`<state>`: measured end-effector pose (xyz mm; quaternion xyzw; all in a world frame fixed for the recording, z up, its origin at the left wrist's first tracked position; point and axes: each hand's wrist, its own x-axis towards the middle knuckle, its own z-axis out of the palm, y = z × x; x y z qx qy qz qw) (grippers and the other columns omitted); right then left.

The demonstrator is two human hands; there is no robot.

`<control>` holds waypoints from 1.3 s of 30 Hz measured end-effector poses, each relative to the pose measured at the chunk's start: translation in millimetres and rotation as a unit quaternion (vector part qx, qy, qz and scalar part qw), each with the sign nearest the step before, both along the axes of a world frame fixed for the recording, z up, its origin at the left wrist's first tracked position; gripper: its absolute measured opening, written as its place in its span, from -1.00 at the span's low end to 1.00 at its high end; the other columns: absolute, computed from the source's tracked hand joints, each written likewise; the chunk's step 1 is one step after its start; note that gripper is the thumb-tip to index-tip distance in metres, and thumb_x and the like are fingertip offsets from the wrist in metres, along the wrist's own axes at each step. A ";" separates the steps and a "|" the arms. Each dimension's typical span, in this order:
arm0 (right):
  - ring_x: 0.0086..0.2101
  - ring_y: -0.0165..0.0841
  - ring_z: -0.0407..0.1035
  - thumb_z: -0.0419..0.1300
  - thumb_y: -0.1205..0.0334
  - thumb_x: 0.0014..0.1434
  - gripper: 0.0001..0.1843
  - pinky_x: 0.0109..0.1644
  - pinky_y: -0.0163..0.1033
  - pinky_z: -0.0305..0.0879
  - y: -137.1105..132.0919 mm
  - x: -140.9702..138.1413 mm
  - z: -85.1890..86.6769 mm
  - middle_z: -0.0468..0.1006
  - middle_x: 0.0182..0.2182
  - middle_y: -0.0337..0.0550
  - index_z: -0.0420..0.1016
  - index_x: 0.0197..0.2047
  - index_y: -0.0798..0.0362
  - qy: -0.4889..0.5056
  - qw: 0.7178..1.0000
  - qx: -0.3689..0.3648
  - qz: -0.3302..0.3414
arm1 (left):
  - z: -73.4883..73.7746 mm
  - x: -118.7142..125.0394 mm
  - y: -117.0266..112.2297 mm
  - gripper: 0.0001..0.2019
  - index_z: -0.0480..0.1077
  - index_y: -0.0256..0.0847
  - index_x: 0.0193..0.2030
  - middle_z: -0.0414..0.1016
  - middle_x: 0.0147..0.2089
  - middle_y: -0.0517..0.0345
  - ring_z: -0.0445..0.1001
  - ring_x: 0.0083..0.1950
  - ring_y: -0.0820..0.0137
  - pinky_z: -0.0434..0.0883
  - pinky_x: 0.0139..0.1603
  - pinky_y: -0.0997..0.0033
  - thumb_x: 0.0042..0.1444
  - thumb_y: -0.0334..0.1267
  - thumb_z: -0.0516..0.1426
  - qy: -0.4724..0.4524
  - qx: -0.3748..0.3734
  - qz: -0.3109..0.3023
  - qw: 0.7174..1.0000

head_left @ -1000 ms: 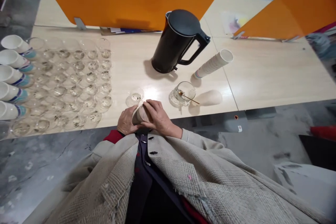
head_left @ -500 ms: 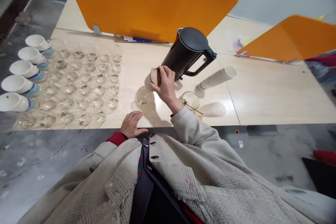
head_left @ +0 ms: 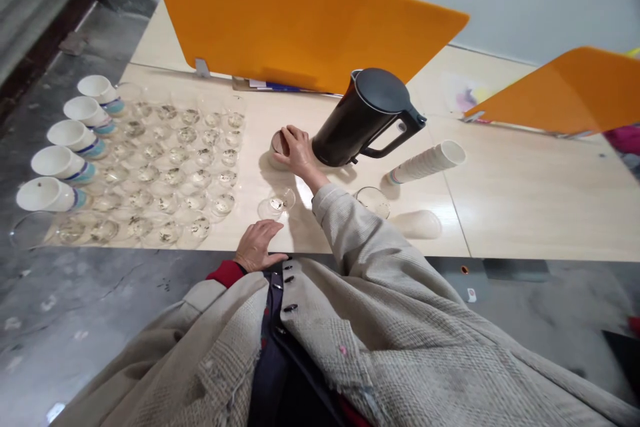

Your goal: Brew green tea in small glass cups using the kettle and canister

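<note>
My right hand (head_left: 299,153) is closed around the rim of a small round jar (head_left: 277,144) with a brown top, just left of the black electric kettle (head_left: 357,123). The fingers cover part of that top, so I cannot tell whether it is a lid or contents. At the table's front edge rests my left hand (head_left: 260,245), fingers apart and holding nothing. Between the hands is a clear plastic cup (head_left: 277,205) with a few dark leaf bits in it. Right of my sleeve sits a glass bowl (head_left: 375,202), partly hidden.
Rows of clear cups (head_left: 173,177) with leaf bits fill the table's left side, bordered by several white paper cups (head_left: 70,137). To the right lie a paper-cup stack (head_left: 427,161) and a clear-cup stack (head_left: 417,225). Orange dividers (head_left: 310,20) stand behind.
My right hand has moved slightly left with the jar, away from the kettle. My sleeve now hides the stick that lay in the glass bowl. The view has shifted a little.
</note>
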<state>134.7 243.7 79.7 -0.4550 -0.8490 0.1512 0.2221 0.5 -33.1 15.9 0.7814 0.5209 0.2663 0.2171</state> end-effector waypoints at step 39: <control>0.20 -0.03 0.52 0.09 -0.01 0.45 -0.35 0.22 0.22 0.55 -134.4 156.8 29.1 0.49 0.35 0.14 0.27 0.53 -0.09 0.278 0.941 0.003 -0.195 | -11.1 0.7 23.6 -0.43 0.29 -0.19 0.48 0.53 0.31 -0.18 0.64 0.21 0.21 0.72 -0.03 0.30 0.33 -0.32 0.14 -0.143 0.056 0.153 0.976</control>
